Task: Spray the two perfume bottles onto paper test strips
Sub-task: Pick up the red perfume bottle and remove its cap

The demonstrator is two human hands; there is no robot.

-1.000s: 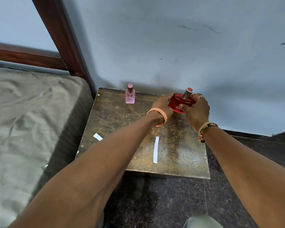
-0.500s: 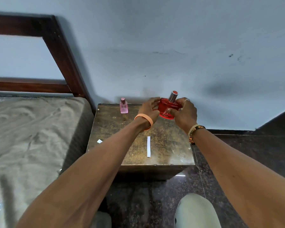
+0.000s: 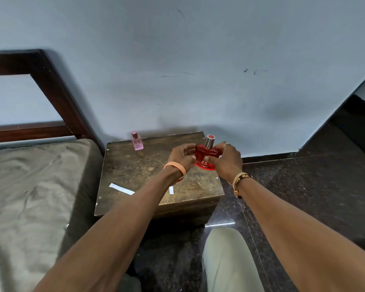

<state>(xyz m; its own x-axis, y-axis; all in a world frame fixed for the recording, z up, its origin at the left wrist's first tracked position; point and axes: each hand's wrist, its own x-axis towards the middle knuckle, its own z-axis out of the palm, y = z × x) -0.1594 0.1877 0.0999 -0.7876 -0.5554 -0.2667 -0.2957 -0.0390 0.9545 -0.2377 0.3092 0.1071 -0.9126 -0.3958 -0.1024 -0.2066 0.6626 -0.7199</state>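
Both hands hold the red perfume bottle above the surface.

The left hand [image 3: 182, 155] and right hand [image 3: 227, 159] each have their grip closed on the red perfume bottle [image 3: 207, 155], upright and capped, raised over the wooden surface [image 3: 135, 171]. The pink perfume bottle [image 3: 137, 141] stands at the far left corner. One paper test strip [image 3: 121, 189] lies near the front left; another test strip [image 3: 171, 190] shows partly behind the left forearm.
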